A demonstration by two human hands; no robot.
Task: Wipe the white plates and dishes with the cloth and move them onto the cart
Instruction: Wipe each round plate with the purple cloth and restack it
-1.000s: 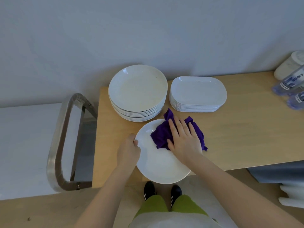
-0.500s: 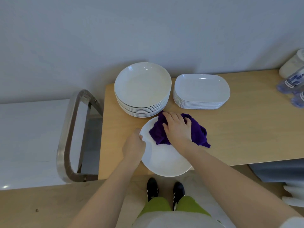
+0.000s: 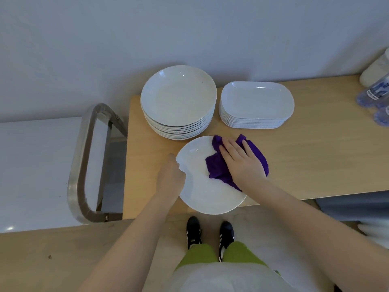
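Plate [image 3: 202,192], glazed, likely slippery and breakable: left hand [image 3: 170,178] pinching rim, right hand [image 3: 242,163] spread flat on cloth [image 3: 216,169].

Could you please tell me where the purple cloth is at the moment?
In the head view, the purple cloth lies under the right hand on the right part of the single plate, in front of the two stacks.
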